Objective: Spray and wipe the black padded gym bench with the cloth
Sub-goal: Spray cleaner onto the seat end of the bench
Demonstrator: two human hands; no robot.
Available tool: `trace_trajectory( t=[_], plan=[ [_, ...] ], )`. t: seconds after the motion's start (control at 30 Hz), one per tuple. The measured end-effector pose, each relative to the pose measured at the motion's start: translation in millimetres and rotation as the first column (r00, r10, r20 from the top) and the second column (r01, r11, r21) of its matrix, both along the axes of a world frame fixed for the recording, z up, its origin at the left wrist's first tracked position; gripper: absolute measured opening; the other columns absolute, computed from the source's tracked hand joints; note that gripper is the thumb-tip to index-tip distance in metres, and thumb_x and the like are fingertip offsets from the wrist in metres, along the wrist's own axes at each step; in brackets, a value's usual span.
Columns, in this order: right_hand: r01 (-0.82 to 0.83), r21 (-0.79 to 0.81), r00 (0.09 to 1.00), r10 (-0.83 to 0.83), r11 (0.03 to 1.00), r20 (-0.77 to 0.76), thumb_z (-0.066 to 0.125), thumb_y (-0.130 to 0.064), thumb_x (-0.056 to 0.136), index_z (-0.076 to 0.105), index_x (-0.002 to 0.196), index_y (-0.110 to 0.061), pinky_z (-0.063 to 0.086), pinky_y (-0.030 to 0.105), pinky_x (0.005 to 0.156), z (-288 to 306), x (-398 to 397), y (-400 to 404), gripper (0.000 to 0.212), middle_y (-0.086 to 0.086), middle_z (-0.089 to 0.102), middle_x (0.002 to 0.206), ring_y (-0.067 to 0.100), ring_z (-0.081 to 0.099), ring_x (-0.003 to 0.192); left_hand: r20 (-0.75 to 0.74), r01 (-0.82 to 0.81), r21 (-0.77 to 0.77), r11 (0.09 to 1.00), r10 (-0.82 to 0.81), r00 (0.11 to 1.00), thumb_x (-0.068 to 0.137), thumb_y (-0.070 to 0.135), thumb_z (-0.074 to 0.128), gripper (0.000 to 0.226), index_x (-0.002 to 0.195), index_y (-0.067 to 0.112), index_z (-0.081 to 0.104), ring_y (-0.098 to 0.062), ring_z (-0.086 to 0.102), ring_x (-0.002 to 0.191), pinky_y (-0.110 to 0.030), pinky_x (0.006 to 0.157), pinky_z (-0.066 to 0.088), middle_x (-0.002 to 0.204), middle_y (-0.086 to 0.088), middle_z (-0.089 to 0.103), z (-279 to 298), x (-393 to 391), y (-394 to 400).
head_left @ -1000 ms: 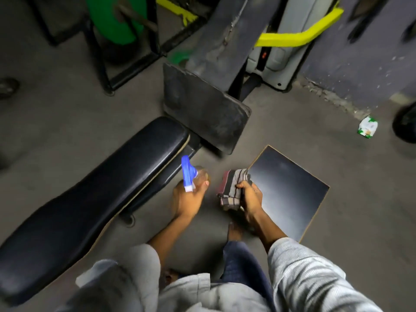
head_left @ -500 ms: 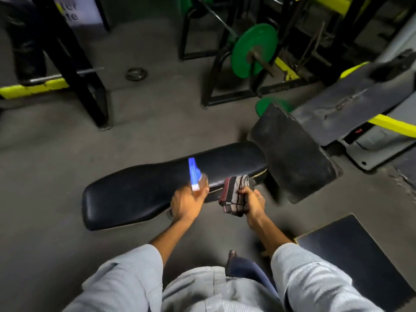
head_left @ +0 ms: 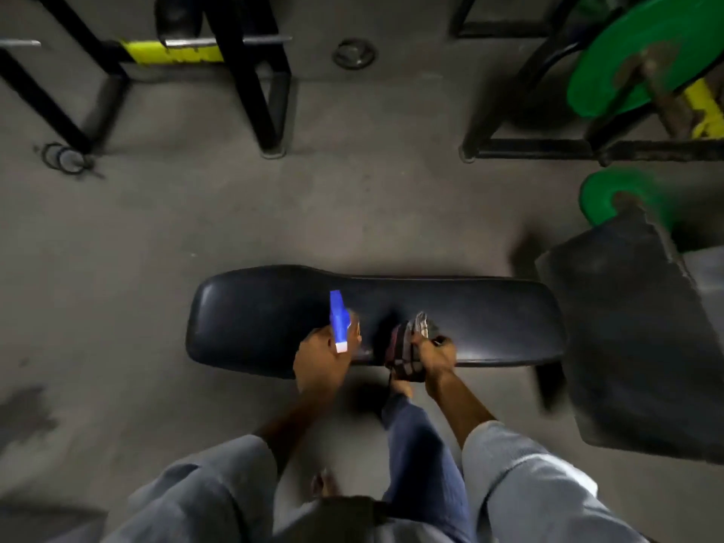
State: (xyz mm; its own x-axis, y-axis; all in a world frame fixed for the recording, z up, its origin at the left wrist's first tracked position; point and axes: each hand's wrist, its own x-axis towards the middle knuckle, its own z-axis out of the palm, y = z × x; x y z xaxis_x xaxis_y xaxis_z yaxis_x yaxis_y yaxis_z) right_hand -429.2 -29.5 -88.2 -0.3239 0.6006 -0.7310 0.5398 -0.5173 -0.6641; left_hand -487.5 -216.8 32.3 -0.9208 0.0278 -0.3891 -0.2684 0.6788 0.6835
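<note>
The black padded gym bench (head_left: 489,319) lies crosswise on the floor right in front of me. My left hand (head_left: 321,358) grips a spray bottle with a blue trigger head (head_left: 337,317), held over the bench's near edge and pointing at the pad. My right hand (head_left: 437,354) clutches a bunched striped cloth (head_left: 407,348) just above the pad's near edge, right of the bottle. The bottle's body is hidden in my fist.
A worn black pad (head_left: 634,346) tilts up at the bench's right end. Green weight plates (head_left: 634,56) hang on a black rack at the back right. Black and yellow rack legs (head_left: 258,84) stand at the back left. My bare feet are on the grey floor (head_left: 117,268).
The view has swung left, so the bench now lies square across in front of me. Both hands have come forward over its near edge, still holding the bottle and the cloth.
</note>
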Motion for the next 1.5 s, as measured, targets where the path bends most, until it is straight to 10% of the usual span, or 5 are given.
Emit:
trace_trajectory(
  t=[0.53, 0.77, 0.97, 1.17, 1.5],
  plan=[
    [-0.672, 0.114, 0.74, 0.659, 0.732, 0.134, 0.085, -0.006, 0.086, 0.062, 0.137, -0.012, 0.06, 0.042, 0.097, -35.2, -81.1, 39.6, 0.056, 0.008, 0.072, 0.129, 0.03, 0.07, 0.12, 0.235, -0.27, -0.08, 0.959, 0.282, 0.93, 0.096, 0.057, 0.072, 0.03, 0.08, 0.035, 0.059, -0.017, 0.07, 0.084, -0.043, 0.081, 0.059, 0.096, -0.001, 0.073, -35.5, -63.7, 54.3],
    [-0.893, 0.371, 0.186, 0.96, 0.254, -0.209, 0.093, -0.019, 0.081, 0.052, 0.154, -0.025, 0.051, 0.028, 0.115, 32.3, -148.2, 14.8, 0.083, -0.006, 0.059, 0.152, 0.006, 0.055, 0.141, 0.349, -0.283, 0.088, 0.955, 0.237, 0.907, 0.1, 0.011, 0.072, 0.027, 0.082, 0.025, 0.058, 0.019, 0.063, 0.067, -0.007, 0.065, 0.049, 0.066, 0.02, 0.071, -46.7, -66.0, 40.7],
    [-0.894, 0.448, -0.142, 0.949, 0.0, -0.282, 0.09, -0.015, 0.08, 0.072, 0.125, -0.017, 0.062, 0.046, 0.103, 80.0, -200.4, -8.7, 0.049, -0.001, 0.078, 0.118, 0.016, 0.075, 0.115, 0.457, 0.085, 0.107, 0.991, -0.125, 0.881, 0.098, 0.002, 0.07, 0.033, 0.08, 0.023, 0.053, 0.0, 0.054, 0.07, -0.005, 0.066, 0.048, 0.079, 0.007, 0.052, -61.9, -93.4, 9.2],
    [-0.859, 0.504, -0.219, 0.955, -0.093, -0.198, 0.078, -0.034, 0.078, 0.071, 0.116, -0.021, 0.064, 0.045, 0.095, 86.2, -225.7, -59.0, 0.041, -0.002, 0.07, 0.108, 0.016, 0.072, 0.099, 0.323, 0.067, 0.316, 0.946, -0.173, 0.931, 0.079, -0.012, 0.084, 0.049, 0.122, -0.005, 0.062, 0.017, 0.065, 0.095, -0.009, 0.086, 0.053, 0.101, 0.009, 0.063, -69.0, -101.7, -20.7],
    [-0.901, 0.433, -0.127, 0.961, -0.008, -0.247, 0.066, -0.008, 0.09, 0.063, 0.101, -0.008, 0.061, 0.03, 0.074, 66.5, -255.8, -153.2, 0.012, 0.007, 0.064, 0.093, 0.018, 0.068, 0.079, 0.389, -0.153, 0.423, 0.893, -0.027, 0.921, 0.077, 0.006, 0.09, 0.057, 0.112, 0.041, 0.061, 0.009, 0.068, 0.102, -0.018, 0.09, 0.06, 0.104, 0.011, 0.068, -97.7, -111.8, -71.1]
  ],
)
